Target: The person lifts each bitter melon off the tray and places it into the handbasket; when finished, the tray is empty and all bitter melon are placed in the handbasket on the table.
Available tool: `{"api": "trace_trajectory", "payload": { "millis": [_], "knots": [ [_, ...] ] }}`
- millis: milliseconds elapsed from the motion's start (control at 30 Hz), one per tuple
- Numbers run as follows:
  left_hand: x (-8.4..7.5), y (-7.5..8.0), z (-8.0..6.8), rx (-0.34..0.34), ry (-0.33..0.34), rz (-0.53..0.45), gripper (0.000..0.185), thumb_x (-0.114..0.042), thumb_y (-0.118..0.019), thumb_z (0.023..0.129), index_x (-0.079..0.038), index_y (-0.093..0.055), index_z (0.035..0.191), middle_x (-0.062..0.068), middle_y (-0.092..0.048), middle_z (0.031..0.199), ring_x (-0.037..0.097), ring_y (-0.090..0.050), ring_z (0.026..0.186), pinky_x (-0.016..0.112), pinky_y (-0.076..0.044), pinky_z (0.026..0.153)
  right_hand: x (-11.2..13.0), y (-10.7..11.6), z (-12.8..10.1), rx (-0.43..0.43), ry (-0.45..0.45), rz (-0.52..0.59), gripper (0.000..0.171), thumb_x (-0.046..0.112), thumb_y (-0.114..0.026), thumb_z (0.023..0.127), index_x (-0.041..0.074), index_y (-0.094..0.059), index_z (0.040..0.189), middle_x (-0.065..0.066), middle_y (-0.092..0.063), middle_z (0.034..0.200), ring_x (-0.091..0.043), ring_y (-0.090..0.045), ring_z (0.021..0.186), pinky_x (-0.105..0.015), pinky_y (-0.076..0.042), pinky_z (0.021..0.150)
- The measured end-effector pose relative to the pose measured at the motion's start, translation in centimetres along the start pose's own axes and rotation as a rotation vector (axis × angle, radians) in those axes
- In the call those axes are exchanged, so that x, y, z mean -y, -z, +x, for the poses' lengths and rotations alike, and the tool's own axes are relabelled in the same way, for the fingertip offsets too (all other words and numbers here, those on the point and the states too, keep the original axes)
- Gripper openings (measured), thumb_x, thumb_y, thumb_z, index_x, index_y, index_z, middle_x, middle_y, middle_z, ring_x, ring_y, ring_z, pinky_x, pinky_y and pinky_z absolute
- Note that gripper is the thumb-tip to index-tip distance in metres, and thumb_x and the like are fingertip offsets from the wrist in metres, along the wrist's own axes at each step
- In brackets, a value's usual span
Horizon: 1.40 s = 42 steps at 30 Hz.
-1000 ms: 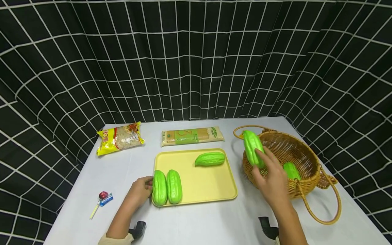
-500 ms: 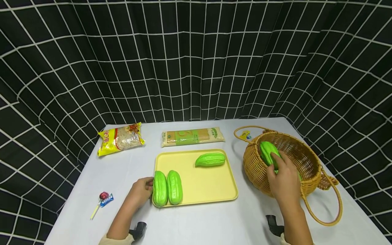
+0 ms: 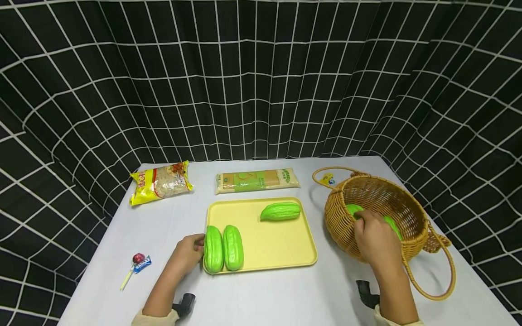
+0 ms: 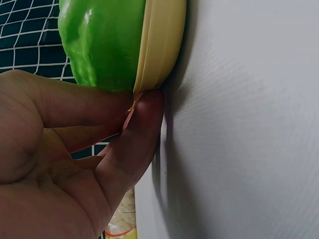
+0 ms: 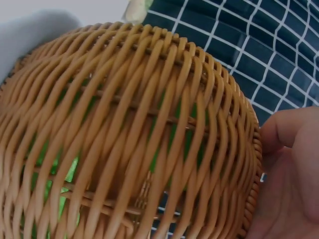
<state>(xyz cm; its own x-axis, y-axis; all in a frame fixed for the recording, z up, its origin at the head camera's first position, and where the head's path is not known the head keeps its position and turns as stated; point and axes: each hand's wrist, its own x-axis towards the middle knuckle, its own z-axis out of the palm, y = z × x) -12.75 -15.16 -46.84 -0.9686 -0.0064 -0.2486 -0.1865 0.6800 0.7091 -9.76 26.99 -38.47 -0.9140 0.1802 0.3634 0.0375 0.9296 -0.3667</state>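
My left hand (image 3: 188, 254) pinches the left rim of a yellow tray (image 4: 162, 45), with finger and thumb on the rim in the left wrist view. Two green ridged bitter melons (image 3: 233, 248) lie side by side at the tray's left end. Another bitter melon (image 3: 280, 211) lies at its back right. On the right, my right hand (image 3: 377, 240) reaches into a round wicker basket (image 3: 340, 226) and holds a bitter melon (image 3: 353, 208), mostly hidden beneath the fingers. A further bitter melon (image 3: 393, 226) shows inside, right of the hand. Basket weave (image 5: 129, 119) hides the right fingertips in the right wrist view.
Behind the tray lies a flat noodle pack (image 3: 258, 180). A yellow bag (image 3: 161, 183) sits at the back left, and a lollipop (image 3: 138, 259) with a blue wrapper (image 3: 142, 264) at the left. The basket's handle (image 3: 450, 276) sticks out towards the front right.
My right hand has carried a bitter melon from above the basket's left rim down and right into the basket. The left hand has stayed at the tray's rim.
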Motion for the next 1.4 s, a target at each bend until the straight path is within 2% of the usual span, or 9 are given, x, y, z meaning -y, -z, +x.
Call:
{"api": "trace_trajectory", "payload": {
  "millis": [267, 400, 500, 567, 633, 833, 967, 1133, 1400],
  "knots": [
    [0.0, 0.1, 0.0, 0.005, 0.010, -0.001, 0.044, 0.004, -0.055, 0.089, 0.009, -0.052, 0.133, 0.018, -0.066, 0.112, 0.019, -0.063, 0.085, 0.033, -0.055, 0.068, 0.1, 0.1, 0.1, 0.048, -0.046, 0.016, 0.037, 0.013, -0.038, 0.097, -0.003, -0.065, 0.117, -0.029, -0.062, 0.118, -0.050, -0.058, 0.103, -0.063, -0.046, 0.075],
    [-0.1, 0.2, 0.1, 0.007, 0.008, 0.011, 0.044, 0.004, -0.056, 0.089, 0.009, -0.052, 0.133, 0.018, -0.065, 0.113, 0.021, -0.063, 0.089, 0.035, -0.054, 0.072, 0.8, -0.8, 0.0, -0.112, -0.015, 0.110, 0.033, 0.007, -0.046, 0.094, -0.004, -0.062, 0.120, -0.029, -0.059, 0.122, -0.050, -0.054, 0.111, -0.063, -0.044, 0.085],
    [-0.1, 0.3, 0.2, 0.000, 0.002, 0.016, 0.043, 0.004, -0.056, 0.089, 0.009, -0.052, 0.132, 0.018, -0.066, 0.113, 0.021, -0.063, 0.089, 0.034, -0.054, 0.072, 2.3, -2.1, 0.0, -0.279, 0.099, 0.200, 0.030, 0.000, -0.054, 0.088, -0.007, -0.062, 0.116, -0.030, -0.059, 0.120, -0.049, -0.051, 0.112, -0.059, -0.040, 0.092],
    [-0.1, 0.4, 0.2, -0.005, 0.001, 0.009, 0.043, 0.004, -0.056, 0.089, 0.009, -0.052, 0.132, 0.017, -0.066, 0.113, 0.020, -0.063, 0.088, 0.032, -0.054, 0.070, 3.9, -3.1, 0.0, -0.319, 0.190, 0.242, 0.030, -0.002, -0.058, 0.085, -0.008, -0.062, 0.114, -0.028, -0.059, 0.120, -0.047, -0.051, 0.112, -0.057, -0.040, 0.095],
    [-0.1, 0.4, 0.3, -0.007, -0.004, 0.006, 0.043, 0.004, -0.056, 0.089, 0.009, -0.053, 0.132, 0.017, -0.066, 0.112, 0.020, -0.063, 0.087, 0.032, -0.054, 0.069, 6.0, -4.2, -0.4, -0.264, 0.258, 0.277, 0.031, 0.000, -0.062, 0.084, -0.007, -0.062, 0.115, -0.026, -0.059, 0.122, -0.044, -0.051, 0.113, -0.055, -0.040, 0.097],
    [0.0, 0.2, 0.2, -0.003, -0.008, 0.012, 0.043, 0.004, -0.056, 0.089, 0.009, -0.053, 0.131, 0.017, -0.066, 0.112, 0.021, -0.063, 0.089, 0.034, -0.054, 0.071, 12.4, -7.8, -2.9, 0.196, 0.338, 0.302, 0.040, 0.019, -0.067, 0.090, 0.010, -0.058, 0.127, -0.013, -0.057, 0.130, -0.032, -0.051, 0.123, -0.051, -0.043, 0.103],
    [0.0, 0.0, 0.2, -0.009, -0.015, 0.003, 0.043, 0.005, -0.056, 0.088, 0.010, -0.053, 0.131, 0.017, -0.066, 0.111, 0.021, -0.063, 0.088, 0.033, -0.054, 0.071, 15.5, -9.7, -4.4, 0.387, 0.391, 0.260, 0.048, 0.029, -0.065, 0.092, 0.013, -0.052, 0.135, -0.014, -0.053, 0.135, -0.033, -0.051, 0.125, -0.049, -0.047, 0.098],
    [0.0, -0.1, 0.2, -0.019, -0.017, 0.002, 0.042, 0.006, -0.055, 0.088, 0.010, -0.054, 0.130, 0.016, -0.067, 0.110, 0.021, -0.063, 0.088, 0.032, -0.054, 0.071, 17.6, -11.4, -5.3, 0.497, 0.438, 0.173, 0.052, 0.034, -0.066, 0.091, 0.014, -0.052, 0.136, -0.015, -0.050, 0.139, -0.033, -0.053, 0.124, -0.048, -0.052, 0.091],
    [-0.2, 0.0, 0.1, -0.021, -0.016, 0.020, 0.042, 0.006, -0.055, 0.088, 0.010, -0.053, 0.131, 0.017, -0.066, 0.110, 0.021, -0.062, 0.088, 0.034, -0.054, 0.071, 18.4, -12.5, -5.9, 0.542, 0.430, 0.157, 0.056, 0.037, -0.070, 0.088, 0.010, -0.052, 0.133, -0.018, -0.049, 0.138, -0.033, -0.060, 0.114, -0.045, -0.055, 0.083]
  ]
}}
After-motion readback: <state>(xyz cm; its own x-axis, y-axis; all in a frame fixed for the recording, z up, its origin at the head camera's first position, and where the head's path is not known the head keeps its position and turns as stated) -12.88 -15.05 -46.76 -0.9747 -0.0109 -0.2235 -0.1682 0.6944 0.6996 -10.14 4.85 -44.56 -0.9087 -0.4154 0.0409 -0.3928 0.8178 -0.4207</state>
